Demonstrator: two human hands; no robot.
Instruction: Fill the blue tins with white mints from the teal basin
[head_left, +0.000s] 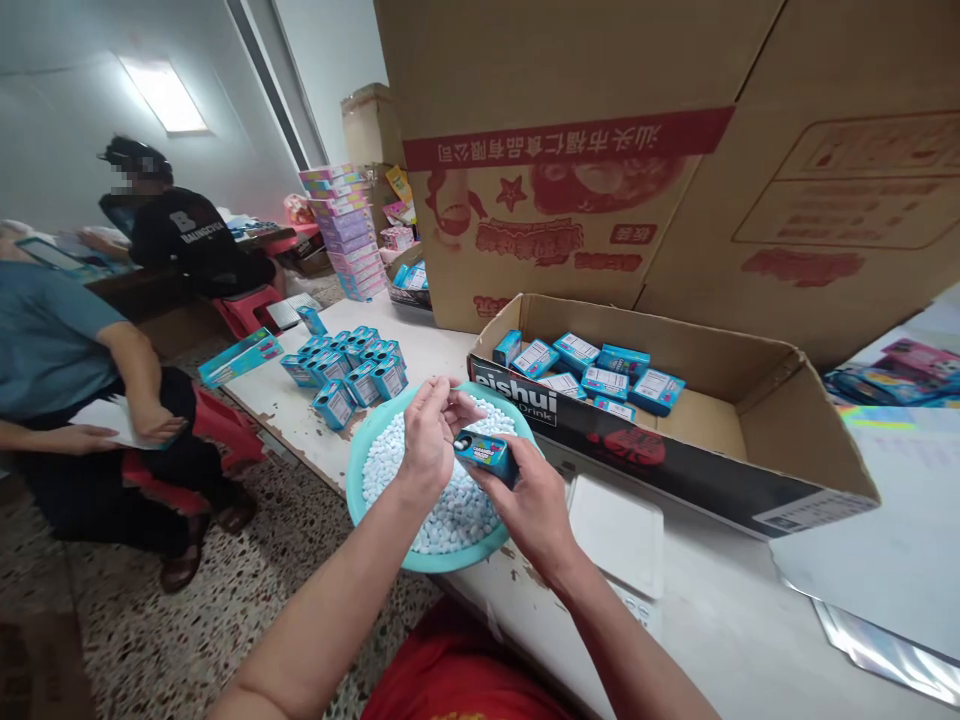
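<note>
My right hand (534,500) is wrapped round a small blue candy box (486,455), tilted over the bowl. The round opening at the box's left end has white candies at it. My left hand (429,432) is held just beside that opening, its fingers curled together; what they hold, if anything, is hidden. Below both hands stands a turquoise bowl (360,497) filled with small white candies (454,522). Several more blue candy boxes (361,382) stand in a group on the table, left of the bowl.
A long open carton (720,490) with several blue boxes (606,383) lies behind the bowl. A white scale (616,535) sits to its right. Large cardboard (570,90) rises behind. Two people sit at the left, one holding a white sheet (112,428). Pink boxes (349,235) are stacked further back.
</note>
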